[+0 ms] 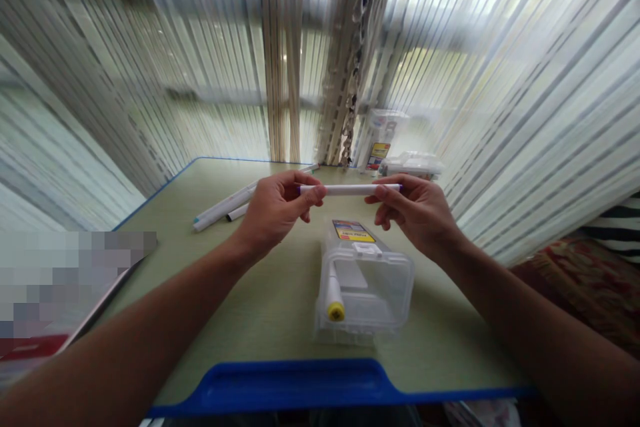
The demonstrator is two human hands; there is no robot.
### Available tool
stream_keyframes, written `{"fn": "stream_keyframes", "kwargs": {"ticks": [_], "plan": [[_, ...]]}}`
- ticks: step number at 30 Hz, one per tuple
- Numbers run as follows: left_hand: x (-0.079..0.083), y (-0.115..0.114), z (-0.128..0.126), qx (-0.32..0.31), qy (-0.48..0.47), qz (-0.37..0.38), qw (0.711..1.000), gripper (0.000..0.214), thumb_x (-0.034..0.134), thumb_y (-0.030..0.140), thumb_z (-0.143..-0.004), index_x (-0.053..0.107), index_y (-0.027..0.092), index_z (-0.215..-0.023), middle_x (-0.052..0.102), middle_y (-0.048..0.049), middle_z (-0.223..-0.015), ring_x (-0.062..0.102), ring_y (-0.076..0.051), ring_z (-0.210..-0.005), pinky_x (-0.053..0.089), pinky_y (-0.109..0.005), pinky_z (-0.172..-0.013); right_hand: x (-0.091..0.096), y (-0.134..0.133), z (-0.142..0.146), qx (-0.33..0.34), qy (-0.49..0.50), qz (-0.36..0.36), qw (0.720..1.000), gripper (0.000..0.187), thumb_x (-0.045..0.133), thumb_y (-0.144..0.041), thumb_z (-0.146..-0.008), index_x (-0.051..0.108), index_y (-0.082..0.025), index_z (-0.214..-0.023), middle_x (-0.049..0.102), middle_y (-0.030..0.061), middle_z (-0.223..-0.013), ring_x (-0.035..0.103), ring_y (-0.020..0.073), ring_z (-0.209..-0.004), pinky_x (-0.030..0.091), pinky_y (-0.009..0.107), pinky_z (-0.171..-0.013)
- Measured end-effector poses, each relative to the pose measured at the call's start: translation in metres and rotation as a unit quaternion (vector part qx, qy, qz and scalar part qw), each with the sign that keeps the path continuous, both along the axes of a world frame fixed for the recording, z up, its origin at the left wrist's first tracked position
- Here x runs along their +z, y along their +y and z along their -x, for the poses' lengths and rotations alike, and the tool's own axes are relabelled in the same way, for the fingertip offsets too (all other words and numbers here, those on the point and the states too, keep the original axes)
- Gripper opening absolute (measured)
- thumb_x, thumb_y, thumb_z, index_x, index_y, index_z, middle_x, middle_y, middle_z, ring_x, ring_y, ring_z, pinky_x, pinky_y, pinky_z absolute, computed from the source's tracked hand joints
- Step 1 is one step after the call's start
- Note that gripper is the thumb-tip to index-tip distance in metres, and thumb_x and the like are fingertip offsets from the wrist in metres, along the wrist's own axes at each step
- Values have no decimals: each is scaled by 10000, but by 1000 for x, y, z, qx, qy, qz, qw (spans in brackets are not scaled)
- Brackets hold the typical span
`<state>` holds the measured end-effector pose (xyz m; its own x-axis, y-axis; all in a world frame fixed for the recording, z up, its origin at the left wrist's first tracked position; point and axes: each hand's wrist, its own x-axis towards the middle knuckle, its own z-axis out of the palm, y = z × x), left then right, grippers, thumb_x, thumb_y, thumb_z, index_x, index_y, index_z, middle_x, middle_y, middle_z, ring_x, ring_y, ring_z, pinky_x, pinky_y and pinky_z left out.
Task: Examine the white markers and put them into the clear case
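Note:
A white marker with purple ends (350, 190) is held level above the table. My left hand (283, 203) pinches its left end, and my right hand (413, 203) pinches the right end. Below it, a clear plastic case (370, 300) lies on its side with its open end toward me. Inside the case, along its left wall, rests a marker with a yellow end (336, 307). Beyond my left wrist lie white markers, one with a teal end (215, 210) and one with a black end (237, 213), partly hidden by my hand.
The pale wooden tabletop (165, 307) has a blue edge with a blue tray slot (295, 380) at the front. At the back right stand a clear labelled container (383, 140) and another clear case (413, 163). String curtains (200, 67) hang behind the table.

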<state>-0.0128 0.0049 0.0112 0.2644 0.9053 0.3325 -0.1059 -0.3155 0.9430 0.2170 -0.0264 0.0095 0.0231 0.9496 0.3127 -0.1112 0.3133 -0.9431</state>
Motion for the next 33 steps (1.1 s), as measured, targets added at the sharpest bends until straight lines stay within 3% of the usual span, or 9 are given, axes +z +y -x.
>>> {"fn": "stream_keyframes", "kwargs": {"ticks": [11, 33], "plan": [[0, -2, -1, -4, 6, -2, 1000, 307, 838, 347, -749, 742, 106, -912, 694, -28, -700, 562, -82, -505, 480, -219, -496, 0, 0, 1, 0, 7, 6, 1000, 249, 877, -326, -721, 706, -161, -796, 764, 50, -721, 656, 124, -438, 483, 202, -371], [2, 0, -2, -35, -108, 113, 987, 219, 675, 270, -857, 741, 74, -931, 742, -100, -736, 552, -95, -468, 486, -240, -494, 7, 0, -2, 16, 65, 67, 996, 231, 630, -314, -826, 729, -139, -940, 787, 98, -773, 659, 158, -447, 478, 245, -378]]}}
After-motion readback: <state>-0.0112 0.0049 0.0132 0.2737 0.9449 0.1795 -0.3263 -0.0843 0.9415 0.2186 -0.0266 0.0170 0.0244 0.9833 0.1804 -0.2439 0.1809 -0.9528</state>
